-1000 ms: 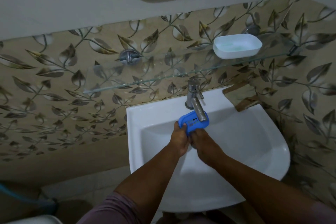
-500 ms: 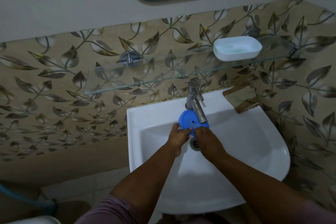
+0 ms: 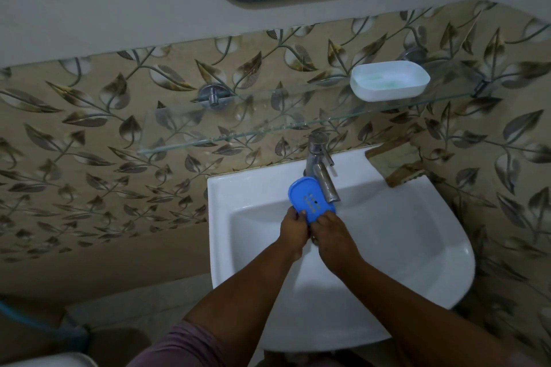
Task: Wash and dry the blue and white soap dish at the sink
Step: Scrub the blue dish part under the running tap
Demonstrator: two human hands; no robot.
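Head view: both hands grip the blue soap dish insert (image 3: pixel 310 199) over the white sink (image 3: pixel 417 247), just beside the tap spout (image 3: pixel 326 185). Left hand (image 3: pixel 293 229) clasps its lower left edge; right hand (image 3: pixel 334 232) clasps its lower right edge. The white soap dish base (image 3: pixel 389 80) rests on the glass shelf (image 3: pixel 238 128) above.

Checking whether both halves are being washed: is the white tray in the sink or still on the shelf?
On the glass shelf: the white tray sits there untouched.
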